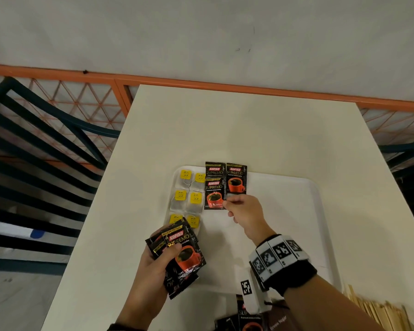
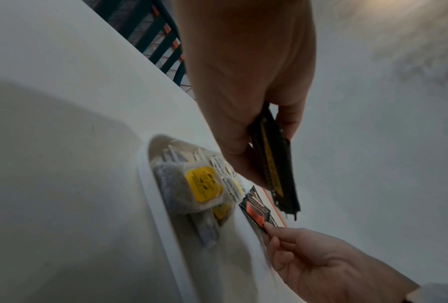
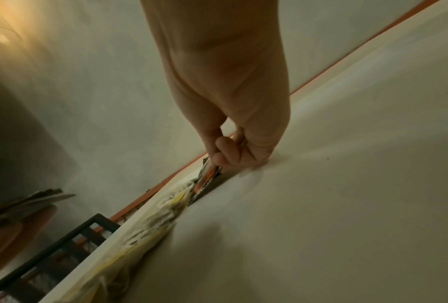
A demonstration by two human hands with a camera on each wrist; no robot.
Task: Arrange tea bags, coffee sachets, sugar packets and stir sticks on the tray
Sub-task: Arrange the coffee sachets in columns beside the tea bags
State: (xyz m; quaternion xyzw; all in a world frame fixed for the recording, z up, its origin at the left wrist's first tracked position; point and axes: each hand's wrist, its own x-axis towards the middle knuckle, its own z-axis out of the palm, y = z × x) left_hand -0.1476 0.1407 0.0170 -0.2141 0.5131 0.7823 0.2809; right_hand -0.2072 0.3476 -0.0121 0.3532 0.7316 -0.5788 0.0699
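A white tray [image 1: 316,187] lies on the white table. Several tea bags [image 1: 188,197] with yellow tags fill its left side in two columns. Right of them lie three black-and-red coffee sachets [image 1: 236,179], two overlapping. My right hand [image 1: 227,203] pinches the near edge of a sachet lying on the tray; the left wrist view shows the same pinch [image 2: 268,226], and so does the right wrist view [image 3: 217,158]. My left hand [image 1: 170,252] holds a fanned stack of coffee sachets [image 1: 187,256] above the tray's near left corner, thumb on top. From the left wrist that stack [image 2: 274,170] is seen edge-on.
Wooden stir sticks [image 1: 373,309] lie at the near right. More coffee sachets [image 1: 249,318] and a brown sugar packet [image 1: 277,323] sit at the near edge. A dark slatted chair [image 1: 34,163] stands left of the table. An orange rail [image 1: 225,87] runs behind it.
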